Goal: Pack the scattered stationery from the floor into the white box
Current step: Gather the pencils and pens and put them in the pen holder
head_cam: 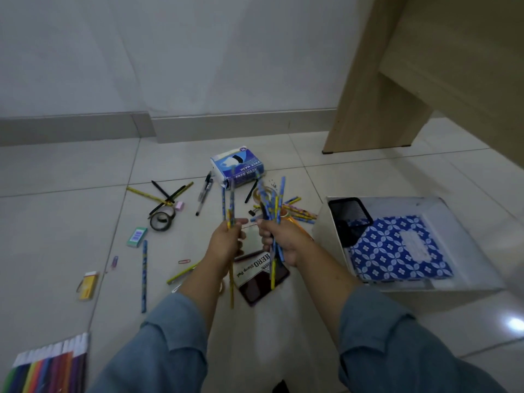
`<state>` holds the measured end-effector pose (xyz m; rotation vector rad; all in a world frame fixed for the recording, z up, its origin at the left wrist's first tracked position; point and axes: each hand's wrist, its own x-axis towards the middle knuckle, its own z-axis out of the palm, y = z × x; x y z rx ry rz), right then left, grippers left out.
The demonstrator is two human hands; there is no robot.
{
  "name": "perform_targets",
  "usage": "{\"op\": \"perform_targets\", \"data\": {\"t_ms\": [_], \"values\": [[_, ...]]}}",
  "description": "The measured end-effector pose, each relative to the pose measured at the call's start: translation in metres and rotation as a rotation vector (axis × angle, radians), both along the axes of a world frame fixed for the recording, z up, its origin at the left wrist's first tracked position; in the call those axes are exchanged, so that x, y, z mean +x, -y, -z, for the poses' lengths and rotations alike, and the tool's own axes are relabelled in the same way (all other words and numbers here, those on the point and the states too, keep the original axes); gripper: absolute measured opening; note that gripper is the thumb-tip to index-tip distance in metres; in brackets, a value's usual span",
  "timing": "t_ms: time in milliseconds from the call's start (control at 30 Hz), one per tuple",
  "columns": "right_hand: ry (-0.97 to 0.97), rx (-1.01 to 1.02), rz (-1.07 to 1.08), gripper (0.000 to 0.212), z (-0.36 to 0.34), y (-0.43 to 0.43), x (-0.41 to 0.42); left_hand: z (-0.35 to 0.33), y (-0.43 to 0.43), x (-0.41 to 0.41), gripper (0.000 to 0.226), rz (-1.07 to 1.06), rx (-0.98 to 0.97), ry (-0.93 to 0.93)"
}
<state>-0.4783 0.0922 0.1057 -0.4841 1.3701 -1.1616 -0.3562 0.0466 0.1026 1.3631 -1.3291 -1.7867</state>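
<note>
While open, white box: notebook, black tray

Blue-and-yellow pencils stand bunched in the right hand, a few in the left hand — the white box lies open at the floor's right.

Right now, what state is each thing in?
left grip, holds a few pencils.
right grip, holds a pencil bundle.
box, open; notebook and black tray inside.
tape, flat on floor.
mask box, on floor.
stamp pad, on floor.
</note>
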Motion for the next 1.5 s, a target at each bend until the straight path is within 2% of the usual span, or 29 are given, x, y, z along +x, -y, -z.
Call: {"op": "perform_targets", "data": {"t_ms": [33,100,167,267,400,467,567,667,767,833,900,1000,1100,1200,1267,1300,1367,1400,1433,1500], "values": [[-0.013,-0.008,0.044,0.014,0.000,0.001,0.000,0.001,-0.002,-0.001,0.023,0.052,-0.026,0.055],[-0.073,0.015,0.100,0.040,0.001,0.005,-0.001,-0.002,-0.006,-0.002,0.020,0.172,-0.007,0.138],[-0.125,0.059,0.113,0.057,0.002,0.006,0.000,-0.008,-0.010,-0.002,0.019,0.282,0.111,0.145],[-0.118,0.093,0.116,0.046,0.005,0.008,-0.001,-0.015,-0.011,0.002,0.015,0.369,0.212,0.061],[-0.015,0.095,0.143,0.024,0.005,0.012,-0.001,-0.014,-0.010,0.008,0.020,0.374,0.013,0.075],[-0.020,0.075,0.146,0.026,0.006,0.013,-0.001,-0.013,-0.010,0.011,0.023,0.359,-0.064,0.078],[-0.078,0.072,0.172,0.031,0.006,0.013,0.000,-0.010,-0.010,0.014,0.025,0.370,-0.201,0.177],[-0.155,0.107,0.199,0.037,0.008,0.014,0.002,-0.009,-0.012,0.012,0.020,0.401,-0.302,0.237],[-0.190,0.161,0.229,0.045,0.009,0.016,0.003,-0.007,-0.016,0.006,0.027,0.391,-0.388,0.330],[-0.239,0.166,0.241,0.037,0.007,0.018,0.002,-0.005,-0.017,0.001,0.030,0.339,-0.357,0.340],[-0.264,0.134,0.271,0.029,0.007,0.019,0.002,-0.005,-0.016,-0.002,0.021,0.272,-0.322,0.302],[-0.164,0.056,0.265,0.024,0.011,0.023,0.009,-0.004,-0.015,-0.002,0.014,0.211,-0.329,0.301],[-0.080,0.031,0.346,0.032,0.012,0.027,0.022,-0.005,-0.017,-0.005,0.025,0.163,-0.318,0.323],[-0.002,0.019,0.488,0.027,0.008,0.030,0.024,-0.010,-0.017,-0.011,0.031,0.148,-0.252,0.312],[0.055,0.005,0.551,0.026,0.006,0.028,0.019,-0.009,-0.016,-0.012,0.035,0.210,-0.296,0.418],[0.086,-0.002,0.589,0.021,0.006,0.027,0.015,-0.007,-0.016,-0.010,0.038,0.210,-0.381,0.537],[0.125,0.002,0.660,0.017,0.005,0.026,0.005,-0.003,-0.015,0.000,0.043,0.090,-0.492,0.699],[0.133,0.002,0.689,0.017,0.003,0.026,0.001,0.001,-0.015,0.005,0.044,0.004,-0.424,0.645],[0.139,-0.001,0.718,0.024,0.001,0.026,-0.003,0.002,-0.016,0.008,0.047,-0.094,-0.263,0.494],[0.134,0.004,0.751,0.034,0.000,0.028,-0.006,0.005,-0.021,0.010,0.064,-0.238,0.179,0.136]]}}
